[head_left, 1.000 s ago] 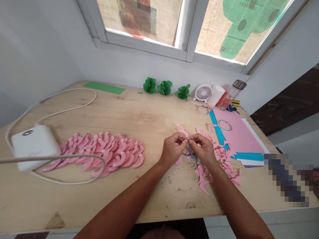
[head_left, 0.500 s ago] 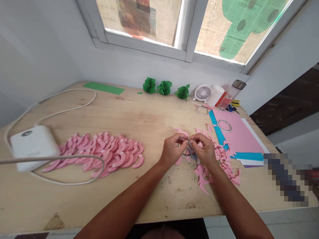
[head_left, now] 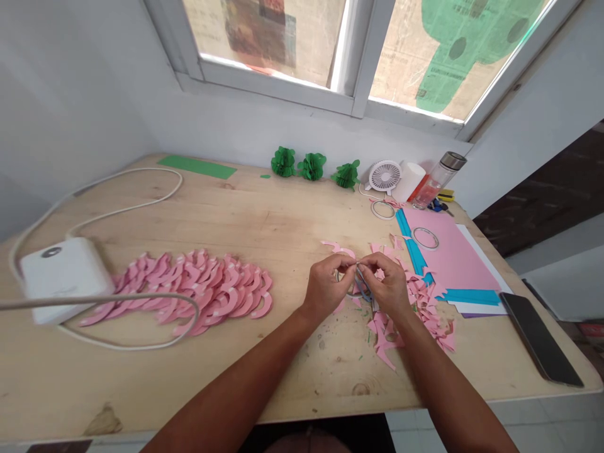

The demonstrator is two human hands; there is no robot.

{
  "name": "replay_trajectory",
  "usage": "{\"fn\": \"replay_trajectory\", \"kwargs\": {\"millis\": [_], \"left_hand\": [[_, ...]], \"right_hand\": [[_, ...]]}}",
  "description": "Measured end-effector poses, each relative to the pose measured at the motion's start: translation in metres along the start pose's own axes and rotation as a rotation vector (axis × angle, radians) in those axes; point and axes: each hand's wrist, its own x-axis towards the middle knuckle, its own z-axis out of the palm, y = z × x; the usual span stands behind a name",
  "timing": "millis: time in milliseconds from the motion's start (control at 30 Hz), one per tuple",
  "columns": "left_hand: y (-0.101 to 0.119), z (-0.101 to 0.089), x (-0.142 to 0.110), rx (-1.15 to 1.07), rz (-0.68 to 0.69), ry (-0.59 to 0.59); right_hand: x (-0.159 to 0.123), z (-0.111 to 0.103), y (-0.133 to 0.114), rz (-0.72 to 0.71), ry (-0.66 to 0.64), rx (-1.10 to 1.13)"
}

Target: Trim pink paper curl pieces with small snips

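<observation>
My left hand point(head_left: 329, 280) and my right hand point(head_left: 387, 282) meet over the table, thumbs and forefingers pinched together tip to tip. Whatever sits between the fingertips is too small to make out. Just behind my left fingers shows a curved pink paper piece point(head_left: 336, 246). Below the hands, partly covered by them, are a grey-blue looped handle point(head_left: 363, 288), seemingly of scissors, and part of a pale ring. Pink paper scraps point(head_left: 427, 308) lie around and under my right hand. To the left, overlapping pink paper arcs point(head_left: 226, 289) with small white patches form a large heap.
A white power bank point(head_left: 66, 277) with a looping cable point(head_left: 184, 308) lies left. Green paper balls point(head_left: 312, 167), a small fan point(head_left: 384, 176) and a bottle point(head_left: 438, 179) line the back. At right are pink sheets point(head_left: 448, 251), a tape roll point(head_left: 425, 238) and a phone point(head_left: 540, 340).
Both hands stay in nearly the same place, still pinched together. The pink paper piece behind my left fingers has shifted slightly left and shows more.
</observation>
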Motion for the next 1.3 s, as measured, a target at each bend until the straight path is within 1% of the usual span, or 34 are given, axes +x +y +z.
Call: {"fn": "replay_trajectory", "kwargs": {"millis": [233,367,600,900,1000,1100,1300], "left_hand": [[-0.0012,0.0000,-0.0020,0.126,0.055,0.010],[-0.0007,0.0003,-0.0028,0.174,0.063,0.010],[-0.0021,0.0012,-0.0023,0.134,0.015,-0.013],[-0.0011,0.0018,-0.0022,0.122,-0.006,0.004],[-0.0005,0.0023,-0.0017,0.091,-0.032,0.004],[-0.0004,0.0029,-0.0012,0.005,-0.081,-0.015],[-0.0023,0.0042,-0.0010,-0.154,-0.259,-0.015]], "right_hand": [[-0.0021,0.0010,0.0004,-0.017,-0.009,-0.022],[-0.0031,0.0021,0.0012,-0.013,-0.002,-0.061],[-0.0026,0.0023,0.0008,0.001,0.005,-0.075],[-0.0025,0.0022,-0.0006,0.012,0.014,-0.083],[-0.0031,0.0025,0.0002,0.013,0.020,-0.086],[-0.0037,0.0026,0.0002,0.011,0.026,-0.084],[-0.0031,0.0034,-0.0004,0.028,0.034,-0.092]]}}
